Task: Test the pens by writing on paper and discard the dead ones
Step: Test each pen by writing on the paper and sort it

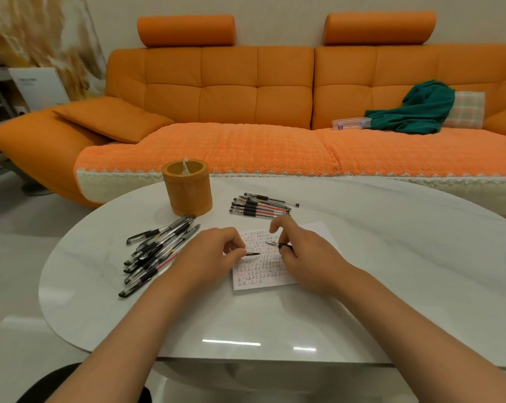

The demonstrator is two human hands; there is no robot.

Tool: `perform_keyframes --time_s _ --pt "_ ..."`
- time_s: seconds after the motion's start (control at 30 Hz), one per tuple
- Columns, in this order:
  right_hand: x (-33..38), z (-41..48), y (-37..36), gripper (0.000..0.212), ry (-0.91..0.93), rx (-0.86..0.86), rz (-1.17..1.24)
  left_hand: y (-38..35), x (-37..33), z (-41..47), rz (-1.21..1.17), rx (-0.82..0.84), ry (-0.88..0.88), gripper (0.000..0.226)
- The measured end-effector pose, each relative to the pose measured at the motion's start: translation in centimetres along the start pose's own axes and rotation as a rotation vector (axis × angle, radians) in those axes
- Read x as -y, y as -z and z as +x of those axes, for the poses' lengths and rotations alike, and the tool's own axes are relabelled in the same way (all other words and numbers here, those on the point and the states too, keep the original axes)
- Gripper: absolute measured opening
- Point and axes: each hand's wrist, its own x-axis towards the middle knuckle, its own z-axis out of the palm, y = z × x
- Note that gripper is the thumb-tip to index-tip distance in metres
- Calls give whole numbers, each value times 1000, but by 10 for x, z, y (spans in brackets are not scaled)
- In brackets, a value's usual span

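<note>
Over the paper (pixel 260 275), right hand (pixel 301 257) gripped an uncapped pen (pixel 275 244), left hand (pixel 214 251) pinched its cap (pixel 253 253); next, probably a test stroke.

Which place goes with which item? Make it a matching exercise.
1. orange cylindrical pen holder
2. white paper sheet covered in written marks
3. dark green cloth
4. loose pile of clear black-grip pens

a. on the orange sofa seat
b. beneath the left hand and right hand
c. on the white table, left of both hands
d. upright near the table's far edge

Pairs: 1-d, 2-b, 3-a, 4-c
</note>
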Motion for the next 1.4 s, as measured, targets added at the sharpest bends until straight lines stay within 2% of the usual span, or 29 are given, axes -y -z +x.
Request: perform_keyframes --time_s 0.1,0.17,0.37,0.47,0.7,0.8,0.93,1.17,1.4 --pt "-7 0 0 33 44 -40 79 -1 1 1 63 28 28 2" --pt "-10 2 -2 43 60 -65 118 -4 2 2 90 40 31 5" --pt "-11 10 7 71 -14 -165 308 -15 -1 6 131 79 -27 43" --pt "-10 10 9 59 -59 -157 363 -17 -1 7 174 134 -31 50" --pt "-4 3 -1 18 -109 -94 613 -17 0 9 215 146 -40 55" --pt "1 -1 -5 21 -153 -70 655 -18 -2 8 194 145 -33 55" --pt "6 -2 -12 9 -194 -34 719 -17 -3 7 193 153 -21 55" --pt "4 -4 -12 4 -138 75 608 -13 -1 8 205 206 -11 64" --pt "-4 -2 -21 15 -80 113 560 -11 -3 8 209 235 5 70"
